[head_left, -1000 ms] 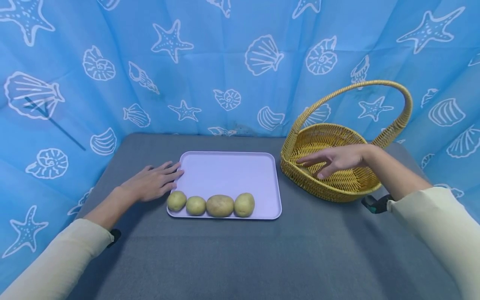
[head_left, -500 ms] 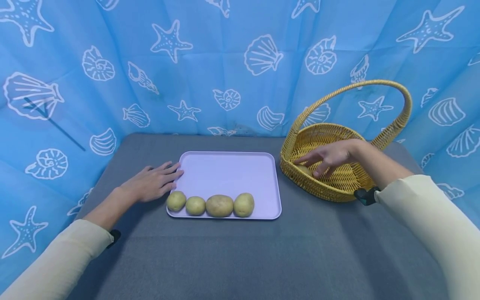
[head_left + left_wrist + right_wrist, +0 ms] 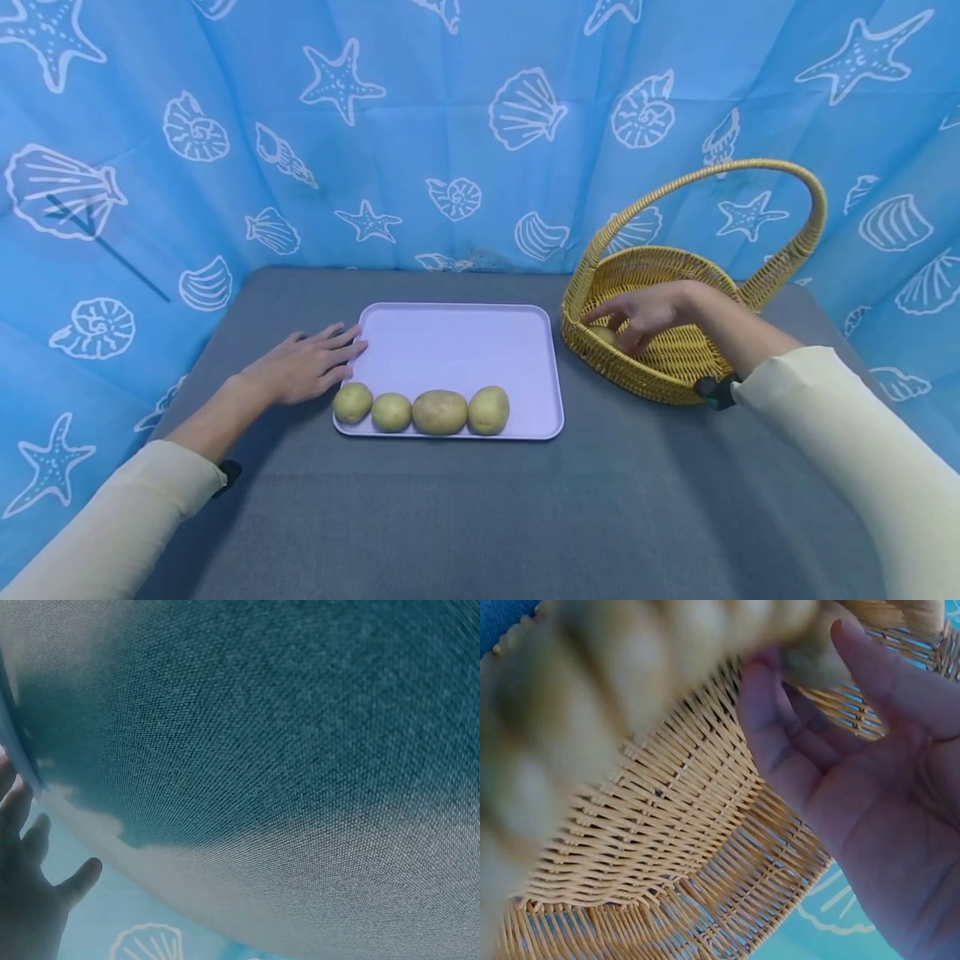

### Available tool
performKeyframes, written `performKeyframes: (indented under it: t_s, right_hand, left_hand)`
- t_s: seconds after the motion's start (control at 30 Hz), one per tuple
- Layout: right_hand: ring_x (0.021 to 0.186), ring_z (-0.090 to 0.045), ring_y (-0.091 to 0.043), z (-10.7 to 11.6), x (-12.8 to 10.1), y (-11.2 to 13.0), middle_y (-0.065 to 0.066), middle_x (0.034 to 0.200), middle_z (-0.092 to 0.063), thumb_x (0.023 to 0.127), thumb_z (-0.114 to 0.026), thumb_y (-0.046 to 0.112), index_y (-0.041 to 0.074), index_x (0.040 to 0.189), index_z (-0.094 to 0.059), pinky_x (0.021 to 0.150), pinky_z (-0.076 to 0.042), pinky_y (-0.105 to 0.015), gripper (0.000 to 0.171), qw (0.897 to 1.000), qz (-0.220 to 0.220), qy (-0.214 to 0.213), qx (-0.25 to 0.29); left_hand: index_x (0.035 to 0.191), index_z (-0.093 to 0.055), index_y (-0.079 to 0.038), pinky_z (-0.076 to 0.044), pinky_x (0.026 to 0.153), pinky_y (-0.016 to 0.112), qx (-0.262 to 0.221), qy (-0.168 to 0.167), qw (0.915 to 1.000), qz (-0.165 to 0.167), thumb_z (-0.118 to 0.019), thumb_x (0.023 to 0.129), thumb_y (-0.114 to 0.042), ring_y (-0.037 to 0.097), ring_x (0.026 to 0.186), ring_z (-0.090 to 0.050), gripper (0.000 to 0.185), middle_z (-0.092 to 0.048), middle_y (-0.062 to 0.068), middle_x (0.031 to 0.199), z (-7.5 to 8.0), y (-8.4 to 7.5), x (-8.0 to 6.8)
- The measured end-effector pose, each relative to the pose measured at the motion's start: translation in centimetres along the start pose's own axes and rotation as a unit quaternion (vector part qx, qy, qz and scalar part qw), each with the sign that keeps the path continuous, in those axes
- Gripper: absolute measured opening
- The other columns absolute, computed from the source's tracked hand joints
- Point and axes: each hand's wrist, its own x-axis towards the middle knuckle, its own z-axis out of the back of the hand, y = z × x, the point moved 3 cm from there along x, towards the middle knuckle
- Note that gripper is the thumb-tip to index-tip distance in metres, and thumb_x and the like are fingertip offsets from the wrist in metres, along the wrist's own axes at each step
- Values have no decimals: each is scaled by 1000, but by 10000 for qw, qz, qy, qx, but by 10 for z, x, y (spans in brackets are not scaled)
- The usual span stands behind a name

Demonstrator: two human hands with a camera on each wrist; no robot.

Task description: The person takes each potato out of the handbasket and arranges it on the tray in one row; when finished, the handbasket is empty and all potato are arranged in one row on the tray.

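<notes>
Head view, listed near to far. Cream sleeves enter from both near corners of the grey tabletop.

Tray: pale lilac, rectangular, at the middle of the tabletop. Four potatoes lie in a row along its near edge, touching or almost touching one another; the rest of the tray is bare.

Left hand: flat on the tabletop, fingers straight and slightly spread, fingertips against the tray's left edge; it holds nothing. Left wrist view shows only cloth and the same spread fingers.

Basket: woven yellow wicker with a tall hoop handle, toward the right far corner, just beside the tray but apart from it.

Right hand: down inside the basket, fingers curling toward a fifth potato that lies against the basket's left inner wall. Right wrist view is blurred there, so whether the fingers already grip it cannot be told.

Step in hand, as judged: picking a potato from the basket. The next move would call for a firm hold round it, a lift clear of rim and handle, then a spot on the bare tray.

Backdrop: blue cloth printed with shells and starfish.
</notes>
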Motion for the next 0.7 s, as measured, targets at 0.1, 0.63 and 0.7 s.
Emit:
performKeyframes:
  t_s: [0.1, 0.63, 0.7]
  right_hand:
    - [112, -58, -29, 0, 2, -1, -35, 142, -34, 89, -65, 4, 0, 156, -22, 93, -54, -40, 79, 9999, 46, -144, -24]
    - [105, -63, -35, 3, -27, -1, -24, 131, -45, 97, -62, 10, 6, 155, -30, 93, -54, -44, 67, 9935, 974, -588, -12]
    - [106, -62, -39, 2, -35, 2, -23, 130, -47, 98, -62, 12, 8, 155, -31, 92, -54, -46, 65, 9908, 1169, -685, -18]
  left_hand:
    - [155, -36, -13, -22, 109, 72, -4, -16, 10000, -26, -42, 107, -38, 41, 148, -20, 55, -26, 12, 162, 0, 0, 0]
    - [155, -36, -12, -22, 109, 72, -41, 1, 10000, -38, -43, 106, -37, 41, 148, -20, 55, -26, 13, 162, 1, -1, 0]
    - [155, -36, -12, -23, 109, 72, -46, 1, 10000, -36, -43, 106, -37, 41, 148, -21, 55, -27, 13, 162, 1, 0, 0]
